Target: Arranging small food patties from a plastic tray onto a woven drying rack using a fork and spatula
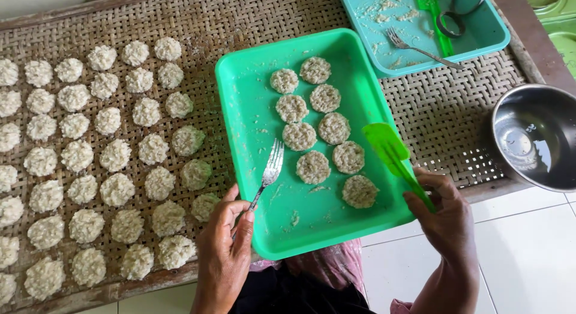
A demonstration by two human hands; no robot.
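Nine patties (324,98) lie on my green tray (252,86); left hand (225,248) pinches a fork (271,167), right hand (447,215) grips a green spatula (390,152). Steel bowl (534,137) at three o'clock, woven surface (444,110) beneath.

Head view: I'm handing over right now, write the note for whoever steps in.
Left hand grips a metal fork, tines over the green plastic tray.
Right hand grips a green plastic spatula above the tray's right rim.
Done: rows of white rice patties lie on the woven bamboo mat.
Left: nine round patties sit on the tray in two columns, none lifted.
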